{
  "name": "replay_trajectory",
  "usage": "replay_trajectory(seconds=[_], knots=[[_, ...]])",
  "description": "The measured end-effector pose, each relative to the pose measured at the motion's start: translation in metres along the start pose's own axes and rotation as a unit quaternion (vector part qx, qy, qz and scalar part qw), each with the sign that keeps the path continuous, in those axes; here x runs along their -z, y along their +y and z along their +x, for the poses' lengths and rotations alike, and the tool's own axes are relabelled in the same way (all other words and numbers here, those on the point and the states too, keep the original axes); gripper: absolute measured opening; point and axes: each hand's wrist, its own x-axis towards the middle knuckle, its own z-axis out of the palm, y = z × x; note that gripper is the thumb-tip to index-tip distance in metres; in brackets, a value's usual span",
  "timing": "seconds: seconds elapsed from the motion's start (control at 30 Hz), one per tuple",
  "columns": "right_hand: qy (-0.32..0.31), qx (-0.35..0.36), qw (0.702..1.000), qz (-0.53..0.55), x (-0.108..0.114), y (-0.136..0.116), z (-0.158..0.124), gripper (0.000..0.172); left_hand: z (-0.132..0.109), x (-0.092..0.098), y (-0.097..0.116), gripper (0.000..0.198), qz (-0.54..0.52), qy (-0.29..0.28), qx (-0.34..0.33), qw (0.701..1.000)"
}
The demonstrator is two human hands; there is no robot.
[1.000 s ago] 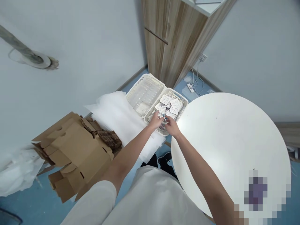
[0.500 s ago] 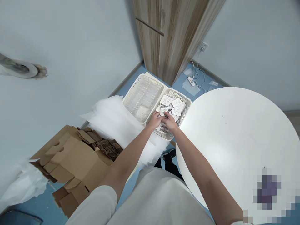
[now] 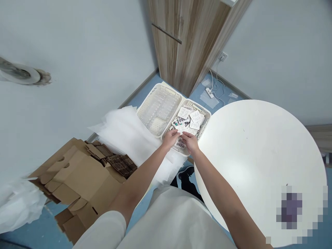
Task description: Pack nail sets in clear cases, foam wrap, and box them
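Note:
A white perforated basket (image 3: 206,116) holds several small white printed packets (image 3: 195,117). Both my hands reach into its near end. My left hand (image 3: 169,138) and my right hand (image 3: 190,141) are side by side, fingers curled together around one small white packet (image 3: 181,128) held just above the pile. A second white basket (image 3: 159,109) stands to the left, holding clear plastic pieces.
Sheets of white foam wrap (image 3: 127,133) lie left of the baskets. Flat brown cardboard boxes (image 3: 83,173) are piled at the lower left. A round white table (image 3: 259,155) fills the right. A wooden cabinet (image 3: 186,41) stands behind, with a power strip (image 3: 209,91) on the blue floor.
Both hands have drawn back slightly toward me from the pile, now lifting a white packet between them. The view shifted a little.

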Motion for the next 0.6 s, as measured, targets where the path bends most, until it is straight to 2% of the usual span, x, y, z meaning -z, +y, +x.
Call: replay_trajectory(seconds=[0.17,0.27,0.33,0.43,0.6], knots=[[0.022,0.056,0.997,-0.039,0.005,-0.004,-0.006,0.027,-0.013,0.004,0.007,0.034,0.0,0.009,0.004,1.0],[0.022,0.097,0.992,-0.083,0.013,-0.009,-0.016,0.025,-0.021,0.005,0.015,0.04,-0.008,0.035,-0.007,0.999],[0.018,0.122,0.985,-0.118,0.021,-0.014,-0.026,0.026,-0.028,0.003,0.021,0.046,-0.021,0.027,-0.008,0.999],[-0.015,0.147,0.978,-0.148,0.04,-0.02,-0.045,0.028,-0.042,-0.001,0.028,0.047,-0.036,-0.049,-0.007,0.998],[-0.111,0.157,0.966,-0.174,0.085,-0.024,-0.083,0.023,-0.078,-0.018,0.03,0.028,0.009,-0.193,-0.027,0.981]])
